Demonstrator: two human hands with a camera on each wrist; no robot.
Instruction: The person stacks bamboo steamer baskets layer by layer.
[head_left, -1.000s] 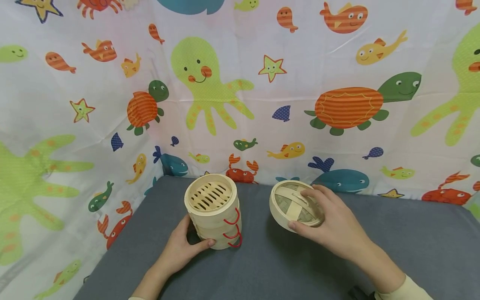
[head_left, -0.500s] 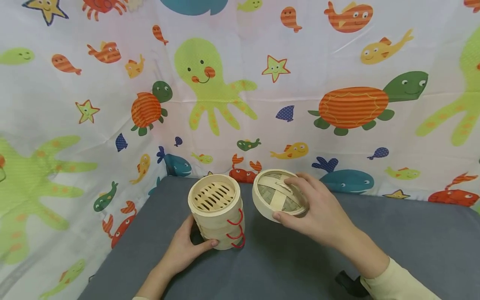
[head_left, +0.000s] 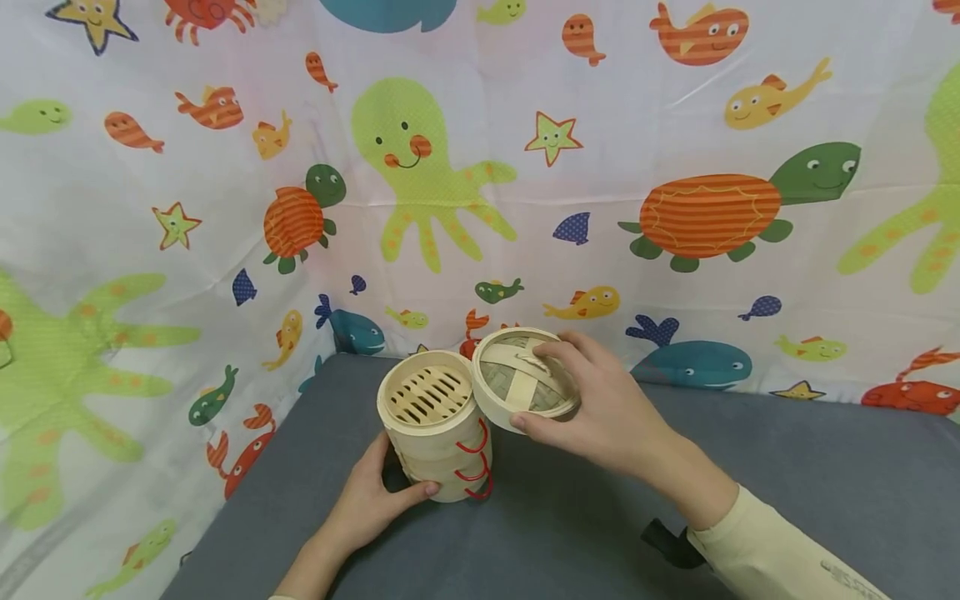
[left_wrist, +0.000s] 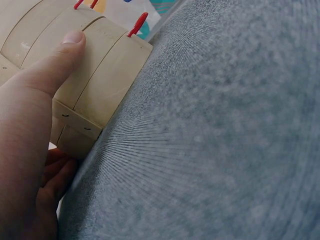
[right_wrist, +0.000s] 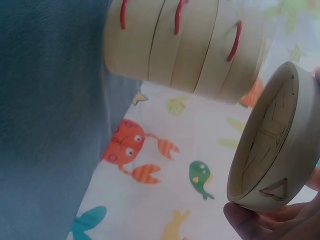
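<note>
A stack of bamboo steamer baskets (head_left: 442, 454) stands on the grey surface, its slatted top uncovered and red loops down its right side. My left hand (head_left: 372, 492) grips the stack low down, thumb across the front, as the left wrist view also shows with the thumb (left_wrist: 57, 62) on the bamboo wall. In my right hand (head_left: 600, 400) is the woven bamboo steamer lid (head_left: 517, 375), held tilted at the upper right rim of the stack. The right wrist view shows the hollow underside of the lid (right_wrist: 267, 135), with fingertips at its edge.
Grey cloth (head_left: 570, 533) covers the table. Close behind and to the left hangs a white curtain (head_left: 480, 217) printed with sea animals. A black strap-like object (head_left: 671, 546) sits by my right sleeve (head_left: 757, 542).
My right hand has carried the lid leftward and slightly up, from well apart to the edge of the stack. My left hand keeps its grip on the stack.
</note>
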